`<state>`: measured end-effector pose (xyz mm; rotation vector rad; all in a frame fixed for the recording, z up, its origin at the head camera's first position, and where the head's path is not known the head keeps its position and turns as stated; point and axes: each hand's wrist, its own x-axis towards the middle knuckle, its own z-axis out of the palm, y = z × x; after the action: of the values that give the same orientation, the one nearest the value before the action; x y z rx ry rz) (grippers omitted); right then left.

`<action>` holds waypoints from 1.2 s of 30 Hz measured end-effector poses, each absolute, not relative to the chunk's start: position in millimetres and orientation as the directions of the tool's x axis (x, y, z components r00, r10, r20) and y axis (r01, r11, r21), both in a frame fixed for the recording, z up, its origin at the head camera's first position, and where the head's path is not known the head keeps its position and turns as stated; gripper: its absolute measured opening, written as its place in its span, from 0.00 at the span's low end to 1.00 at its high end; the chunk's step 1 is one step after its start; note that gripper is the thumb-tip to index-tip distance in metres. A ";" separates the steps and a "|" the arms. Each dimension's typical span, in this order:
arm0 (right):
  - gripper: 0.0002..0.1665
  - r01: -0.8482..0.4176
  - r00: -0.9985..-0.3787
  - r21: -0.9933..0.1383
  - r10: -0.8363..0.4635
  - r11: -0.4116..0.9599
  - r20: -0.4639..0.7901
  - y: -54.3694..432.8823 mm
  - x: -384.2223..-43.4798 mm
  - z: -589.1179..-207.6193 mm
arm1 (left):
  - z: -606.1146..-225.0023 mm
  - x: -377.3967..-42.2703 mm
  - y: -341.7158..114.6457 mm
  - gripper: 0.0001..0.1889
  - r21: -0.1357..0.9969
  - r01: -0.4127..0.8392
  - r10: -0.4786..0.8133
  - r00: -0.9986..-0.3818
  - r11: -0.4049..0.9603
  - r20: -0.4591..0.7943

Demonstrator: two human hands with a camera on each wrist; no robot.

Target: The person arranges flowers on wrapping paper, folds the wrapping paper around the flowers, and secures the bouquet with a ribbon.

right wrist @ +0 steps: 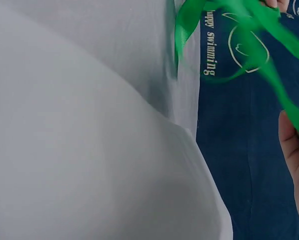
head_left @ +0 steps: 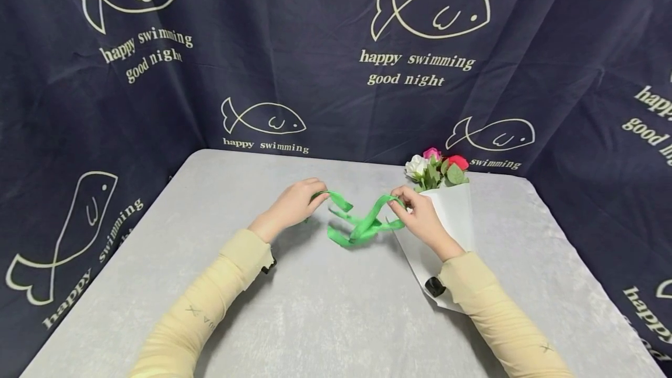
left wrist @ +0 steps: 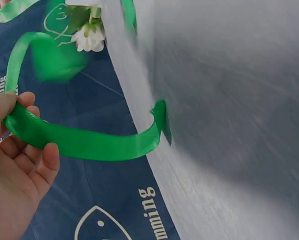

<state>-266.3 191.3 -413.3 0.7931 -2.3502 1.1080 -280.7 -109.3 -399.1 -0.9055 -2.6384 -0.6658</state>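
A green satin ribbon (head_left: 366, 225) hangs in loops between my two hands, over the middle of the table. My left hand (head_left: 296, 200) pinches one part of it between thumb and fingers; in the left wrist view a short length of ribbon (left wrist: 92, 142) trails past that hand's fingers. With thumb and fingertips my right hand (head_left: 420, 217) grips another part, and in the right wrist view the ribbon (right wrist: 277, 82) runs blurred from that hand. Just beside the right hand lies a bouquet in white wrapping paper (head_left: 454, 209), partly covered by my right forearm.
White, pink and red flowers (head_left: 431, 165) with green leaves stick out of the wrap at the far right. A grey cloth covers the table (head_left: 336, 319). Behind it hangs a dark blue curtain (head_left: 315, 45) printed with fish and lettering.
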 end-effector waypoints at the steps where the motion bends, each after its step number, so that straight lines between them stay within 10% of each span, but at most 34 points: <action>1: 0.06 -0.650 -0.749 -0.555 -0.312 0.519 0.585 191.9 -266.4 -413.6 | -399.0 -280.6 -110.7 0.09 0.334 0.628 0.504 -0.771 0.703 0.389; 21: 0.04 -0.596 -0.779 -0.561 -0.242 0.575 0.579 202.1 -266.9 -416.8 | -387.1 -270.0 -186.4 0.06 0.282 0.414 0.331 -0.895 0.865 0.298; 36: 0.05 -0.622 -0.772 -0.569 -0.300 0.538 0.560 195.1 -268.6 -419.2 | -382.5 -262.1 -210.5 0.06 0.055 0.244 0.249 -0.963 0.968 -0.100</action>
<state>-268.6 195.1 -419.2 0.7537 -2.3825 1.1101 -262.1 -210.5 -382.5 -0.4048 -3.2220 -0.0685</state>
